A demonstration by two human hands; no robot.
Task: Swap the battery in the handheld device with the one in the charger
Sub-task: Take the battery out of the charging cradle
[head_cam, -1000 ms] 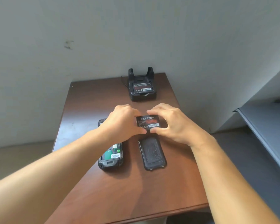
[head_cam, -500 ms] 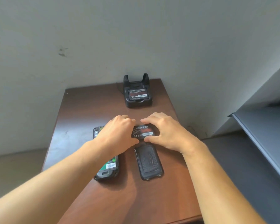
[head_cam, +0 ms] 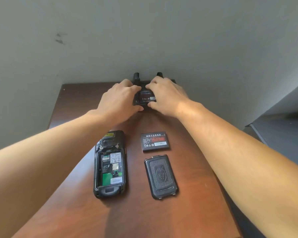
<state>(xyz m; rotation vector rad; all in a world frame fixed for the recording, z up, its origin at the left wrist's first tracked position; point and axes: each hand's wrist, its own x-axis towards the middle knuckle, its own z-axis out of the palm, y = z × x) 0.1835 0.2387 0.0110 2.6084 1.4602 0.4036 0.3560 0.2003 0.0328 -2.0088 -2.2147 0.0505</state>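
The black handheld device [head_cam: 110,164] lies face down on the brown table [head_cam: 127,217] with its battery bay open and empty. To its right lie a loose black battery [head_cam: 155,141] and, nearer me, the device's back cover [head_cam: 161,176]. At the table's far end stands the black charger [head_cam: 136,76] with a second battery [head_cam: 147,97] seated in it. My left hand [head_cam: 120,98] grips the charger's left side. My right hand [head_cam: 165,97] pinches the seated battery, fingers over its top edge and thumb below. Both hands hide most of the charger.
A grey wall rises right behind the charger. A dark grey shelf or cabinet [head_cam: 282,127] stands off the table's right edge. My forearms stretch over the table on both sides of the device, the loose battery and the cover.
Both hands let go of the battery they held; it now lies on the table above the back cover. They have reached forward to the charger, and the camera has moved closer.
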